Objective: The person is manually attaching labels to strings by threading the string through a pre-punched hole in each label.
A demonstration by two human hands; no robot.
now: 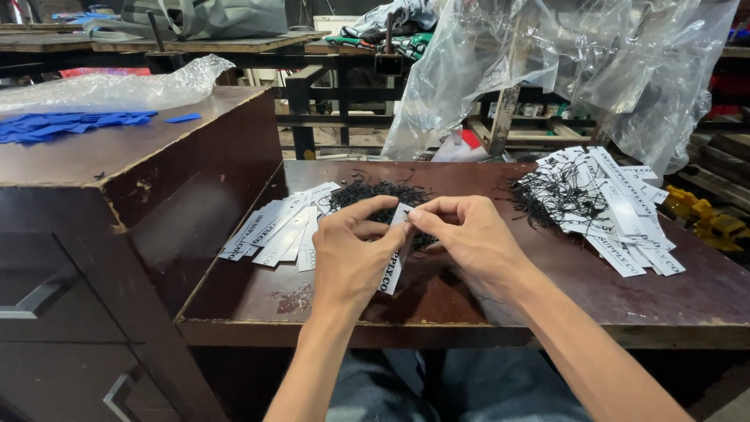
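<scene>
Both my hands meet over the middle of the dark wooden table (pixel 484 301). My left hand (pixel 353 254) and right hand (pixel 469 234) are pressed fingertip to fingertip, together pinching the top end of one white paper tag (pixel 393 270) — the tag hangs down between my palms, its printed face partly showing below my left thumb. Whether a string is caught in the pinch I cannot tell.

Just behind the grip — a heap of black strings (pixel 375 195), loose and tangled. To the left of my left hand, a fan of plain white tags (pixel 273 230) lies flat, near the raised wooden cabinet (pixel 117 168). Well to the right of my right hand sits a pile of strung tags (pixel 609 207), white strips with black loops tangled over them. Beyond that pile, clear plastic bags (pixel 562 70) hang down.
</scene>
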